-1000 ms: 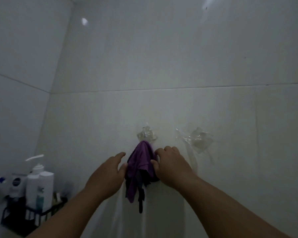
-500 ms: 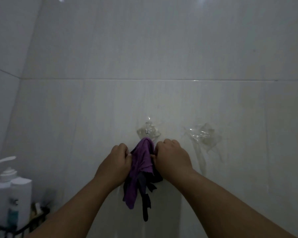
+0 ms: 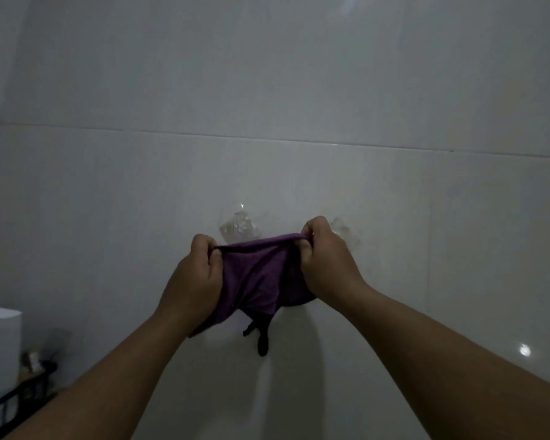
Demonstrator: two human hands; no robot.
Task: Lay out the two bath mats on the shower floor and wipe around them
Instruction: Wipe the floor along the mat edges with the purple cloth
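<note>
A purple cloth with a dark tail hanging below it is stretched between both hands in front of the white tiled wall. My left hand pinches its left top edge. My right hand pinches its right top edge, slightly higher. Just above the cloth a clear plastic wall hook is stuck to the tile, and the cloth hangs free of it. No bath mat and no shower floor are in view.
A second clear hook shows just behind my right hand. At the lower left a black wire shelf holds a white bottle. The tiled wall fills everything else.
Both hands closed on the purple cloth, lifted it off the clear hook and pulled its top edge apart sideways. The view has swung to the right, so the shelf sits further left.
</note>
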